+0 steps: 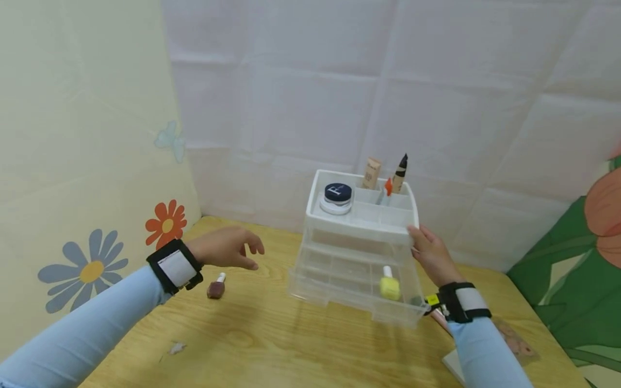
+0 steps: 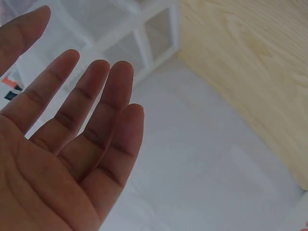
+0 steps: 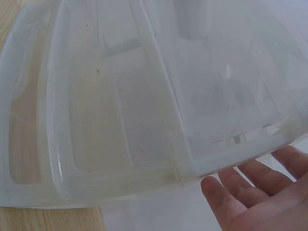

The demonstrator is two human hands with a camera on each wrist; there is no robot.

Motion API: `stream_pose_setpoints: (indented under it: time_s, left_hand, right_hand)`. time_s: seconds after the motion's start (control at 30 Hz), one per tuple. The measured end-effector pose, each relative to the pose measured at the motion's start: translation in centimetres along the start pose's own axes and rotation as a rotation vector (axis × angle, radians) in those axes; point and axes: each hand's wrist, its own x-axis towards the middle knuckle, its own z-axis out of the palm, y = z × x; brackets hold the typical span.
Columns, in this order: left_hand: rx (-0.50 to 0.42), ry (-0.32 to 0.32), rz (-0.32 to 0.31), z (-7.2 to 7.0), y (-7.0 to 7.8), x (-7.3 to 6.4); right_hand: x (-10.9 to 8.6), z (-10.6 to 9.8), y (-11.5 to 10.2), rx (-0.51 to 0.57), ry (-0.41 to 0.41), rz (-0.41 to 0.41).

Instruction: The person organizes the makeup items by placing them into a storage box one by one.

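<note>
Wood tbl, 1 brn polish, 1 organizer in R grip

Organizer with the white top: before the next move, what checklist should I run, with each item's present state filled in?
1. Right hand holding the organizer: ok, it grips the side edge.
2. Left hand free: ok, it holds nothing.
3. Lidded jar inside the white top tray: ok.
4. Yellow bottle in the clear lower section: ok.
5. All bottles inside: not ok, the dark bottle is on the table.
6. Base flat on the table: cannot tell.
</note>
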Motion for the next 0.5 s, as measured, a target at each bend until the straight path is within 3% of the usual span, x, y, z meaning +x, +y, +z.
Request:
stream_pose_setpoints:
  time_s: [0.2,0.5]
  left_hand:
    - [0.050,0.015,-0.057,1.4,-2.0,-1.1]
    - [0.099,-0.032,-0.203,3.6,-4.5,-2.7]
  right_hand:
    - [-0.1,-0.1,0.1,-0.019,-0.009,-0.006]
    - [0.1,0.0,0.1,-0.031,-0.010,-0.001]
